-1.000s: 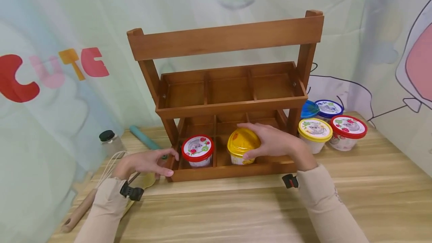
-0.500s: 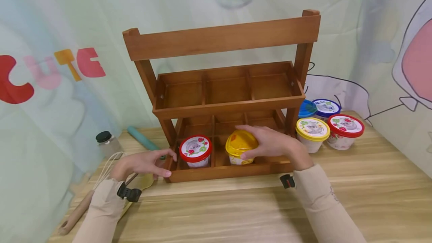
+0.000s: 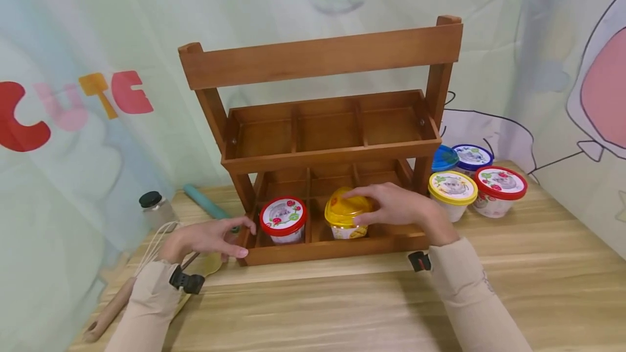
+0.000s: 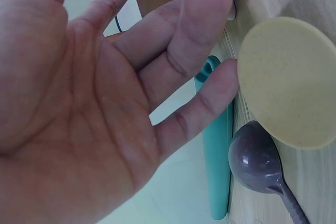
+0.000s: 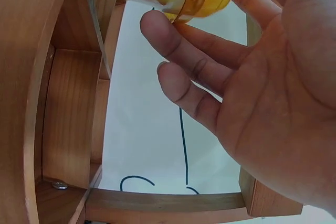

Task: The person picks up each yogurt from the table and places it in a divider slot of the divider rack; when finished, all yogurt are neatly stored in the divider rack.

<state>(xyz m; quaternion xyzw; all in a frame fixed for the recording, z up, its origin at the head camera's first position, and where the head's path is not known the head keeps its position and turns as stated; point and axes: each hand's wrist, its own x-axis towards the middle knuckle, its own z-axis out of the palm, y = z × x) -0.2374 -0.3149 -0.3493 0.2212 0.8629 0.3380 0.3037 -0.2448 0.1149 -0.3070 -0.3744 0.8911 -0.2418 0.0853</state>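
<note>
Right hand, the nearer one, bent its fingers round the yellow-lidded cup standing at its left.

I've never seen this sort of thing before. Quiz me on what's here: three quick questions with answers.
1. What colour is the lid on the tub at the lower front left of the wooden rack? A) blue, B) red, C) green.
2. True or false: the whisk lies inside the rack.
3. Fill in: the domed yellow tub is nearest the person's ___ grip.

Key: 1: B. 2: False; it lies on the table. 3: right grip.
</note>
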